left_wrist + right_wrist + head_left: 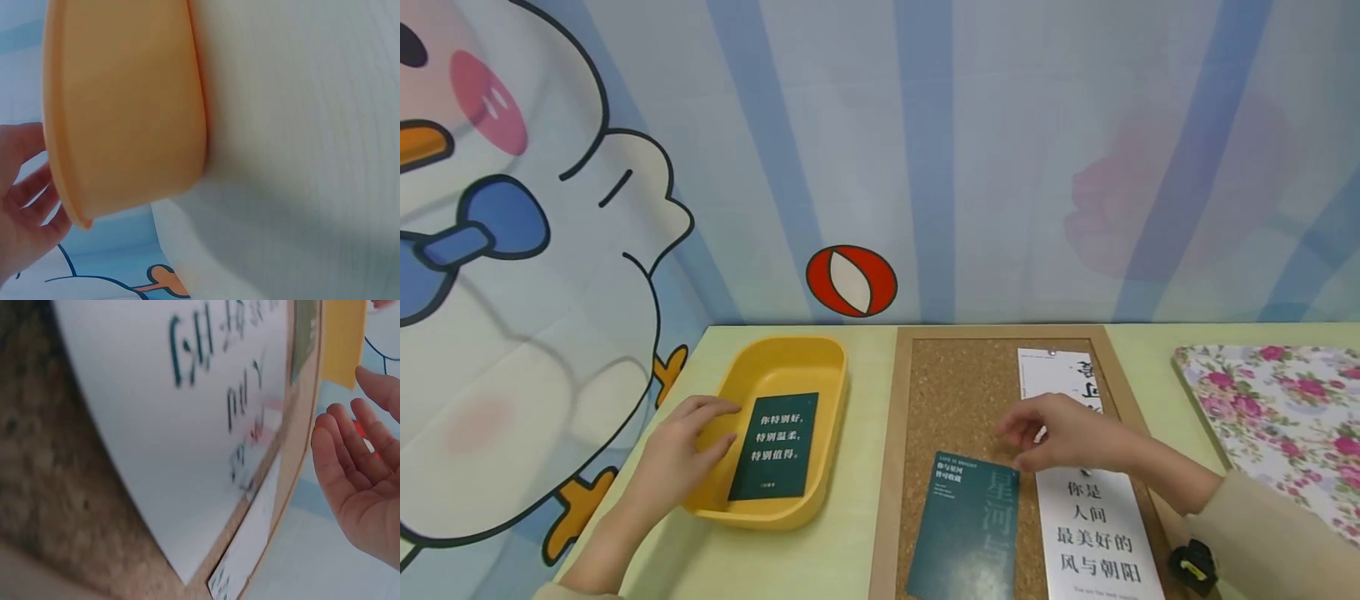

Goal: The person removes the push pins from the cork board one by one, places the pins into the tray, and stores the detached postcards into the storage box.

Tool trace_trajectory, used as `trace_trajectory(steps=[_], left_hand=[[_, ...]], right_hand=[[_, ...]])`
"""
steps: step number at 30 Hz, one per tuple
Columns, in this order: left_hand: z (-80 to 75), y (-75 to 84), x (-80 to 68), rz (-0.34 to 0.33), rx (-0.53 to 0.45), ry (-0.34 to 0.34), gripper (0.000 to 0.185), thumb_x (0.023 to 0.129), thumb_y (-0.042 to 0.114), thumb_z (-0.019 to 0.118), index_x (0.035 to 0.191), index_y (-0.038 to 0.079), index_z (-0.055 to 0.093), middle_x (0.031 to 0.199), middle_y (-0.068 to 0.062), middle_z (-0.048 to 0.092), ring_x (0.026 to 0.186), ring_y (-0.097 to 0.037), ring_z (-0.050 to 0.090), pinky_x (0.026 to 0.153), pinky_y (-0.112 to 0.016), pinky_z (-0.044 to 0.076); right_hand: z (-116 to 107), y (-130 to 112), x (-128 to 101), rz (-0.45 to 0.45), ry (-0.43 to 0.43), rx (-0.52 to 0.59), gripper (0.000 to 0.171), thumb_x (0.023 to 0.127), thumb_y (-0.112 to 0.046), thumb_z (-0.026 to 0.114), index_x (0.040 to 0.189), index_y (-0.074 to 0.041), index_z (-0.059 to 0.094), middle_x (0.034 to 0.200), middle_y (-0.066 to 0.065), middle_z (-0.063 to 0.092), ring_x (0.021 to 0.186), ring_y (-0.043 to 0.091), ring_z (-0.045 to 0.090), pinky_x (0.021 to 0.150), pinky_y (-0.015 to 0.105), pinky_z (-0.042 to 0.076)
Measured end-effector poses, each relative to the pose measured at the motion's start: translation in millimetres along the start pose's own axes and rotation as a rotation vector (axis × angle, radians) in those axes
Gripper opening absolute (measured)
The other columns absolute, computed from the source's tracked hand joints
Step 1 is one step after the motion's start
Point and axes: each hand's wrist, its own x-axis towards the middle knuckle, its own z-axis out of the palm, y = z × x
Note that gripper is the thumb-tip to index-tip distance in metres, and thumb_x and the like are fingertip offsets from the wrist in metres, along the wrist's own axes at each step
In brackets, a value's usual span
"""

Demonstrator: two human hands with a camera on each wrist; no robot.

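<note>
Hovering above the cork board (962, 392), the right grip (1063, 429) is half open: the fingers bend softly, the thumb stands apart, and nothing is held. Under and beside it lie a large green card (966, 529) and a long white card (1097, 533), both on the board. The left grip (679, 446) is also open, thumb and fingers parted, at the left rim of the yellow basin (790, 512); whether it touches, I cannot tell. A smaller green card (775, 447) lies inside the basin, on the bench (861, 467).
</note>
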Motion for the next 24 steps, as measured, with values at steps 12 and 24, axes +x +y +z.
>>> trace_trajectory(steps=[12,24], left_hand=[[-5.2,-22.0,-1.2,-0.202,-0.038,-0.054,0.037,0.082,0.001,0.066,0.117,-0.008,0.057,0.109,-0.027,0.055,0.092,-0.04,0.057,0.071,-0.048,0.052],[-6.4,-26.7,-3.1,-0.337,-0.02,-0.157,0.037,0.084,0.007,0.065,0.117,-0.008,0.057,0.082,-0.015,0.064,0.069,-0.027,0.063,0.056,-0.034,0.053]], right_hand=[[20.4,4.2,16.4,0.106,0.016,-0.059,0.033,0.068,-0.01,0.081,0.095,-0.007,0.063,0.078,0.0,0.055,0.072,0.015,0.05,0.062,0.024,0.045],[33.7,-3.5,24.6,0.161,0.02,-0.081,0.048,0.061,-0.019,0.087,0.098,-0.006,0.06,0.075,0.001,0.051,0.068,0.015,0.045,0.058,0.026,0.04]])
